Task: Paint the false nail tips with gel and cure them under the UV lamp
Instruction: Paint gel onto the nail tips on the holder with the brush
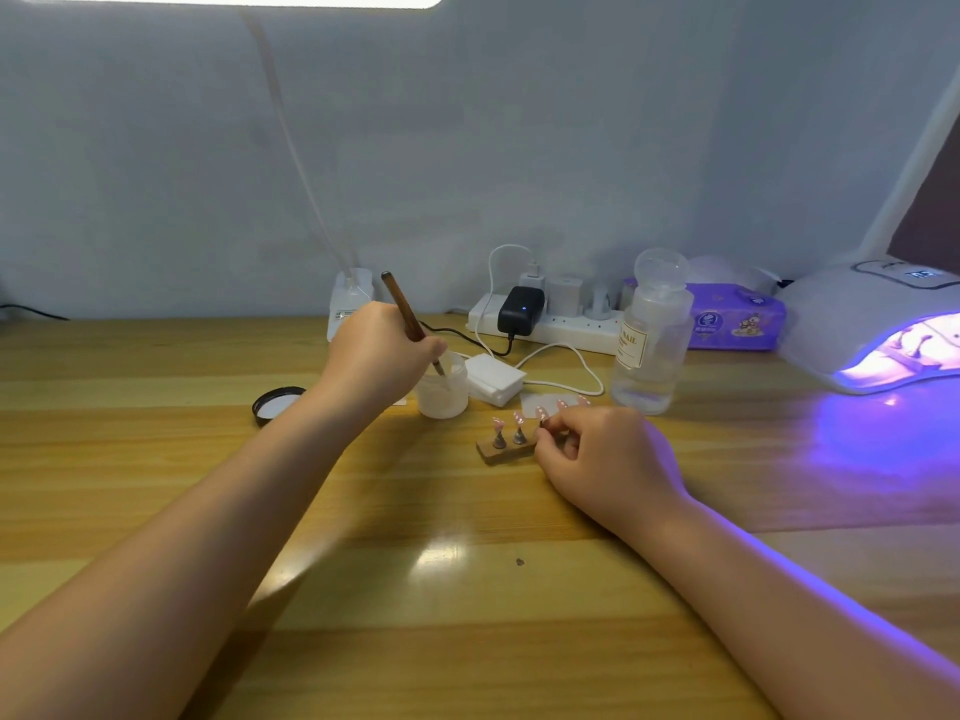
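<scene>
The left hand (382, 350) is gripping a brush (410, 319), dipping its tip into the open jar (443, 392); wiping excess on the rim seems wise. The right hand (597, 454) is pinching a tip on the stand (506, 452), where 2 tips (509, 420) are standing free. The jar's contents are unclear; the bottle (649, 345) is holding clear liquid. The lamp (878, 330) is glowing.

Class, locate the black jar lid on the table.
In the head view, the black jar lid lies on the table left of the frosted jar, just beyond the left forearm.

On the table (156, 459), the lid (275, 404) lies left of the jar (442, 394); the nail stand (506, 449) sits before it, the lamp (852, 330) far right.
</scene>
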